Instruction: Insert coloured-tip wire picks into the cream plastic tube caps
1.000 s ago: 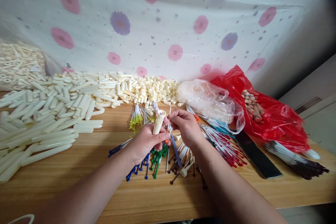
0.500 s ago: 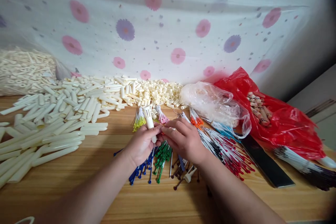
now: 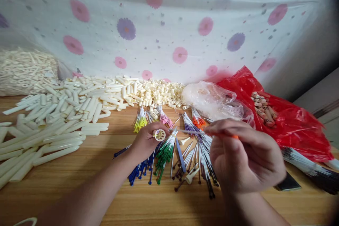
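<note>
My left hand [image 3: 144, 143] is closed around a cream plastic pen barrel [image 3: 159, 135], whose round, slotted open end faces me. In the fingertips of my right hand [image 3: 246, 155] is a thin pen refill [image 3: 192, 131] with an orange end, its pale shaft lying level and reaching left. The refill's tip is apart from the barrel. Beneath my hands lie bundles of white refills with coloured ends: green [image 3: 164, 157], blue [image 3: 141, 169], purple [image 3: 191, 125], yellow [image 3: 140, 123], pink [image 3: 164, 118] and orange [image 3: 198, 120]. My right hand hides other refills.
Cream tubes [image 3: 58, 127] are heaped at the left, and slotted cream pieces [image 3: 161, 93] behind the bundles. A full clear bag [image 3: 23, 72] stands far left. Towards the right are a crumpled clear bag [image 3: 209, 99], a red bag [image 3: 296, 120] and black-ended refills [image 3: 309, 167].
My right hand has moved right and up towards me, away from my left hand, and now shows the orange-ended refill. The barrel in my left hand has turned its slotted end towards me.
</note>
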The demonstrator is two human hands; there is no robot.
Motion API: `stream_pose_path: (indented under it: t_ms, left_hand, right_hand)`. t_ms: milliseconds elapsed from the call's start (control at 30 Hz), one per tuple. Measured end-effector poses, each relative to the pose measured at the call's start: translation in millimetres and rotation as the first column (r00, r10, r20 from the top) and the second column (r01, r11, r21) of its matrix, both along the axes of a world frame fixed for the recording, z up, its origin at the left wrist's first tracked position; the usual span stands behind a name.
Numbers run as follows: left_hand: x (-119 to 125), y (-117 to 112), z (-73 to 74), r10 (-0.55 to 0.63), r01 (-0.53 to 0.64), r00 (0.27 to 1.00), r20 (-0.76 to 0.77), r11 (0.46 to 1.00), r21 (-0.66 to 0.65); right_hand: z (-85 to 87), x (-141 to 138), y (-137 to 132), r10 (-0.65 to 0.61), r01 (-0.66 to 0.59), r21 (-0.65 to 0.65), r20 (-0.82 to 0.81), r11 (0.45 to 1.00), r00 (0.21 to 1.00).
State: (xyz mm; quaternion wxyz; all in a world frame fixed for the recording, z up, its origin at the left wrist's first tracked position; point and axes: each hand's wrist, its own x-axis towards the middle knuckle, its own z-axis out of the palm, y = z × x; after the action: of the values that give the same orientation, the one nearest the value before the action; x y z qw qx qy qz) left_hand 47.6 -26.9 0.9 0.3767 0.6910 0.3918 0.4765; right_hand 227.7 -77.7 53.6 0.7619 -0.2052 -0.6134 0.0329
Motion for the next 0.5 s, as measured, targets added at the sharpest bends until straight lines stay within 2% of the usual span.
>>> stream_pose_path:
  t_ms: [100, 167, 233, 367, 500]
  left_hand:
    - [-0.3, 0.7, 1.3, -0.001, 0.009, 0.996, -0.091, 0.996, 0.089]
    - [-0.1, 0.9, 1.8, -0.003, 0.019, 0.993, -0.12, 0.991, 0.134]
    - [0.4, 1.0, 2.2, -0.003, 0.024, 0.992, -0.123, 0.985, 0.169]
    - [1.5, 1.4, 1.8, -0.024, 0.048, 0.992, -0.125, 0.981, 0.189]
    - [-0.7, 3.6, -3.5, -0.015, 0.051, 0.99, -0.143, 0.967, 0.251]
  right_hand:
    - [7.2, 3.5, -13.2, 0.041, -0.046, 0.02, 0.215, 0.999, 0.976]
    - [9.2, 4.6, -18.6, 0.045, -0.043, -0.015, 0.388, 0.999, 0.921]
    - [9.7, 3.9, -21.0, 0.024, -0.018, -0.016, 0.493, 1.0, 0.87]
    - [4.0, -4.4, -16.1, -0.013, -0.001, 0.029, 0.5, 1.0, 0.866]
    - [-10.2, -16.6, -1.0, -0.025, 0.028, 0.0, 0.459, 1.0, 0.888]
